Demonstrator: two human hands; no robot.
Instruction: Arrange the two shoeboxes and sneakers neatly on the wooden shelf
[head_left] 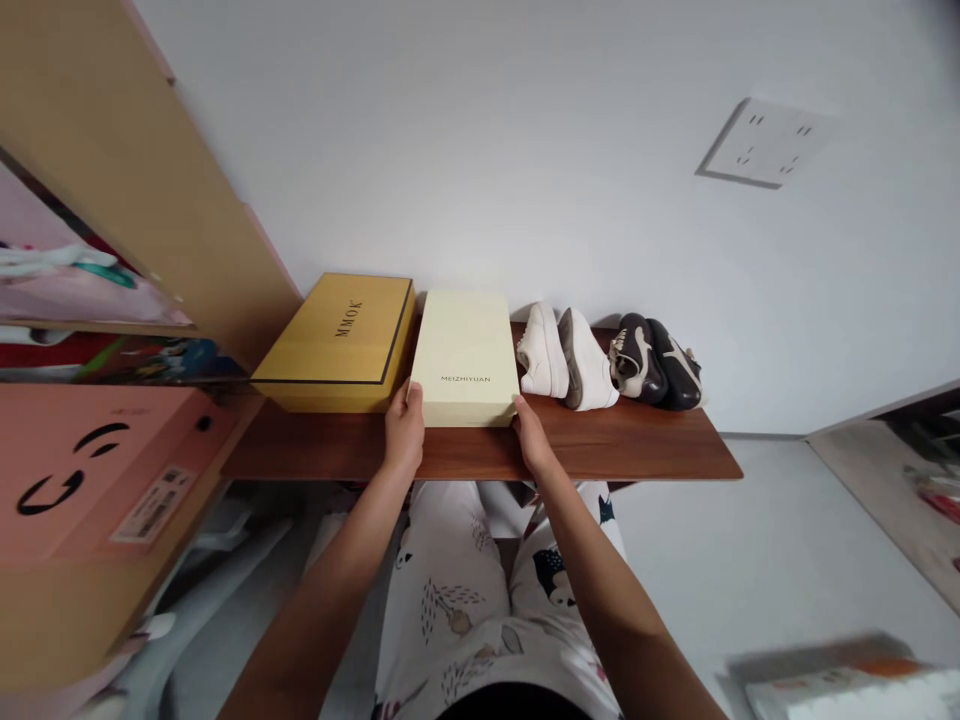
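A closed cream shoebox (pixel 465 340) lettered MEIZHIYUAN lies flat on a reddish-brown wooden table (pixel 637 450). My left hand (pixel 405 425) grips its front left corner, and my right hand (pixel 529 432) holds the front right corner; fingers on the far sides are partly hidden. Left of it, close by, is a yellow shoebox (pixel 337 335) marked MMOK with a dark lid edge. To the right lie a pair of white sneakers (pixel 546 350), tipped on their sides, and a pair of dark brown and cream shoes (pixel 637 360).
A white wall (pixel 487 150) with a socket plate (pixel 772 142) rises behind the table. At the left stands a wooden shelf unit (pixel 150 170) with a pink box (pixel 97 470) on it. My legs in patterned trousers (pixel 450 590) are under the table's front edge.
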